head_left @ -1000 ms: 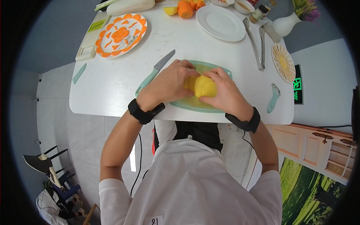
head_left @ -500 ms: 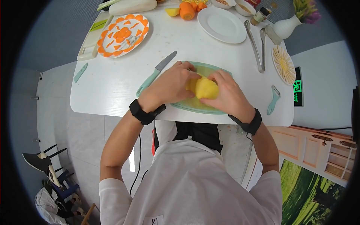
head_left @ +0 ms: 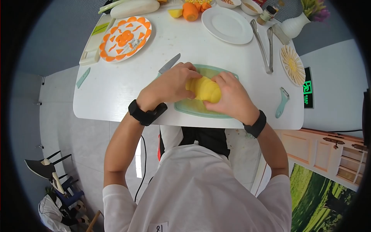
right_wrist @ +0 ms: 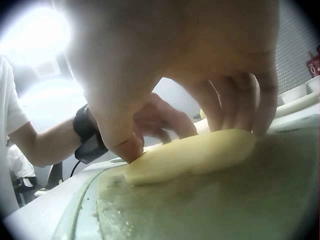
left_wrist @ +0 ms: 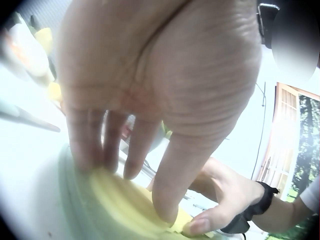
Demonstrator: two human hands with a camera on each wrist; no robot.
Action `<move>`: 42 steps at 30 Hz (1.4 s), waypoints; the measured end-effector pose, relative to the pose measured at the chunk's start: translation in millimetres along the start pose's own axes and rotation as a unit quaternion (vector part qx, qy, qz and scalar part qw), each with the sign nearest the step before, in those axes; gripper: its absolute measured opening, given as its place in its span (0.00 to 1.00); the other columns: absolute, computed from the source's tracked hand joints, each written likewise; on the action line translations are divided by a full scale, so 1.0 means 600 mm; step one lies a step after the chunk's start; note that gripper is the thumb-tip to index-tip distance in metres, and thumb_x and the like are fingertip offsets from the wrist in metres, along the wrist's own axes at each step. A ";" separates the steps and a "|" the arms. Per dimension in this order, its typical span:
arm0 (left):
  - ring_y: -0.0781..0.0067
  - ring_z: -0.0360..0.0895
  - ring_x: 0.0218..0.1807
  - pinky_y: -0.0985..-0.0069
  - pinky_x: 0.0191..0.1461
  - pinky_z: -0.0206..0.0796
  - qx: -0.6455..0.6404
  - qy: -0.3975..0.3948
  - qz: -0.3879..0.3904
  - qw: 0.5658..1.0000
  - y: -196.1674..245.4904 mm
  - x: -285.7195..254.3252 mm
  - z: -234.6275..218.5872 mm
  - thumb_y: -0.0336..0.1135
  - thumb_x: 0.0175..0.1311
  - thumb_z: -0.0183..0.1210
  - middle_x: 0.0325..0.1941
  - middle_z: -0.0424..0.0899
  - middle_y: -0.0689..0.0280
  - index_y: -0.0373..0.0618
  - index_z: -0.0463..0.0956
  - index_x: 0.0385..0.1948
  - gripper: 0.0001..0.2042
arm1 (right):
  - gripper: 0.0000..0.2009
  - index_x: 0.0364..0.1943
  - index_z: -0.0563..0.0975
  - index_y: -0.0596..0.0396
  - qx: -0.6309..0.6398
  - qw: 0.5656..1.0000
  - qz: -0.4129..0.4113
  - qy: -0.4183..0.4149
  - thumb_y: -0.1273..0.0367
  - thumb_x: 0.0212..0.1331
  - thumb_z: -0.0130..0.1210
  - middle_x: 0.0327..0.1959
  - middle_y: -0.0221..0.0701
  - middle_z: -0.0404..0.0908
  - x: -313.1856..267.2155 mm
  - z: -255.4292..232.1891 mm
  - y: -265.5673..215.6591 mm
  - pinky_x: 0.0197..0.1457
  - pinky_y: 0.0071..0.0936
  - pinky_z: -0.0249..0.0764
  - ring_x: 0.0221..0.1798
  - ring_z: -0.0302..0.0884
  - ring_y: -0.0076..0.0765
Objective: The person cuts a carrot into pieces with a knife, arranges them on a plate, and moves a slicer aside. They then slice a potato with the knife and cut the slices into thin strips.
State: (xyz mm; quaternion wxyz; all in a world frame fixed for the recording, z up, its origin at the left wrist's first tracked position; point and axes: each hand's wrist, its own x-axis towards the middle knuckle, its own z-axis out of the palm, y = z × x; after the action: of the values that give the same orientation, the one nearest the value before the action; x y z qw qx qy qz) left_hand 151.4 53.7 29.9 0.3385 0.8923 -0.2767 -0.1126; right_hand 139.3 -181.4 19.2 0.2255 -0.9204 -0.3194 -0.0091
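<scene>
Yellow slices point(head_left: 206, 89) on grn board point(head_left: 195, 107), wht tbl point(head_left: 112, 87); gray flr point(head_left: 87, 143).

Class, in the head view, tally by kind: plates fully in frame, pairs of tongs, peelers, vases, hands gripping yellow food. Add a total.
Plates: 3 (orange-patterned plate, plain plate, fanned-slice plate)
Tongs: 1
Peeler: 1
Vase: 1
Hands gripping yellow food: 2 (left hand, right hand)
Total: 8

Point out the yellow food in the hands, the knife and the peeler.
Yellow food point(head_left: 208, 89), head view: middle of its top.
Knife point(head_left: 170, 63), head view: middle of its blade.
Peeler point(head_left: 282, 105), head view: its green handle.
</scene>
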 end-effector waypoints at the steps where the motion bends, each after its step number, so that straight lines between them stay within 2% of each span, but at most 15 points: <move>1: 0.52 0.76 0.59 0.66 0.63 0.70 0.003 0.001 0.001 1.000 0.000 0.000 0.000 0.29 0.45 0.71 0.57 0.78 0.53 0.38 0.81 0.54 0.28 | 0.31 0.47 0.78 0.68 -0.006 1.000 -0.003 0.005 0.57 0.43 0.72 0.45 0.44 0.76 0.000 0.001 -0.001 0.61 0.40 0.72 0.54 0.73 0.50; 8: 0.53 0.75 0.60 0.66 0.64 0.69 0.005 -0.019 -0.001 1.000 0.005 0.003 0.000 0.29 0.45 0.71 0.56 0.79 0.54 0.43 0.82 0.55 0.28 | 0.31 0.47 0.79 0.68 -0.014 1.000 -0.020 0.017 0.56 0.44 0.72 0.44 0.43 0.77 -0.006 0.004 0.003 0.60 0.40 0.73 0.53 0.74 0.49; 14: 0.52 0.74 0.61 0.64 0.65 0.68 0.009 -0.007 0.012 1.000 0.006 0.003 0.003 0.31 0.41 0.75 0.57 0.78 0.54 0.44 0.79 0.58 0.33 | 0.34 0.51 0.77 0.67 0.022 0.998 -0.039 0.036 0.55 0.43 0.74 0.47 0.41 0.75 -0.017 -0.009 0.003 0.60 0.41 0.71 0.54 0.72 0.49; 17: 0.51 0.73 0.61 0.64 0.66 0.67 0.028 0.004 0.002 1.000 0.013 0.005 0.007 0.34 0.39 0.77 0.58 0.77 0.55 0.46 0.79 0.58 0.35 | 0.35 0.53 0.77 0.66 -0.008 1.000 0.008 -0.004 0.55 0.43 0.74 0.48 0.40 0.74 -0.044 -0.026 0.008 0.60 0.40 0.70 0.54 0.71 0.49; 23: 0.51 0.73 0.60 0.64 0.65 0.68 0.069 0.011 0.003 0.998 0.018 0.015 0.020 0.37 0.38 0.79 0.56 0.76 0.55 0.54 0.81 0.56 0.34 | 0.34 0.53 0.77 0.65 0.019 0.999 0.030 0.025 0.58 0.42 0.74 0.48 0.39 0.74 -0.061 -0.018 0.011 0.60 0.39 0.70 0.55 0.70 0.48; 26: 0.51 0.73 0.59 0.64 0.64 0.68 0.075 0.009 0.002 0.997 0.021 0.016 0.018 0.38 0.38 0.79 0.55 0.76 0.54 0.56 0.81 0.55 0.33 | 0.33 0.53 0.76 0.65 0.025 0.998 -0.001 0.052 0.61 0.42 0.74 0.46 0.40 0.75 -0.062 -0.009 0.013 0.60 0.40 0.71 0.54 0.72 0.48; 32: 0.52 0.73 0.57 0.63 0.63 0.68 0.076 0.016 0.007 0.997 0.021 0.016 0.022 0.38 0.38 0.79 0.54 0.76 0.55 0.56 0.83 0.54 0.32 | 0.32 0.53 0.76 0.67 0.017 0.998 0.011 0.056 0.64 0.43 0.73 0.44 0.42 0.75 -0.065 -0.012 -0.001 0.58 0.39 0.74 0.51 0.74 0.49; 38: 0.51 0.73 0.58 0.63 0.64 0.68 0.087 0.003 -0.001 0.996 0.024 0.017 0.020 0.38 0.38 0.79 0.54 0.76 0.54 0.56 0.82 0.56 0.33 | 0.33 0.54 0.76 0.67 0.013 0.999 0.003 0.034 0.62 0.43 0.74 0.47 0.42 0.75 -0.063 -0.015 0.006 0.59 0.39 0.74 0.53 0.74 0.49; 41: 0.51 0.76 0.57 0.63 0.65 0.68 0.032 0.055 0.014 0.998 0.028 -0.003 0.018 0.38 0.45 0.76 0.57 0.77 0.51 0.50 0.79 0.60 0.33 | 0.31 0.54 0.75 0.68 0.048 0.998 0.020 0.041 0.61 0.50 0.71 0.52 0.43 0.76 -0.070 -0.024 0.002 0.62 0.38 0.72 0.58 0.73 0.50; 42: 0.53 0.77 0.57 0.64 0.65 0.68 -0.010 0.067 -0.046 0.997 0.034 -0.017 0.009 0.38 0.49 0.74 0.57 0.78 0.51 0.47 0.77 0.61 0.32 | 0.30 0.55 0.75 0.69 0.026 0.997 0.021 0.063 0.62 0.53 0.70 0.52 0.44 0.76 -0.073 -0.025 0.015 0.61 0.37 0.73 0.57 0.74 0.50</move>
State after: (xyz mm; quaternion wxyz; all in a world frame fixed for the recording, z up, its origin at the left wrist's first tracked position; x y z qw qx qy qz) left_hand 132.5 43.8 39.3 0.3598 0.9061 -0.2109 -0.0712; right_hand 111.4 -219.6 22.2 0.2687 -0.9184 -0.2855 -0.0540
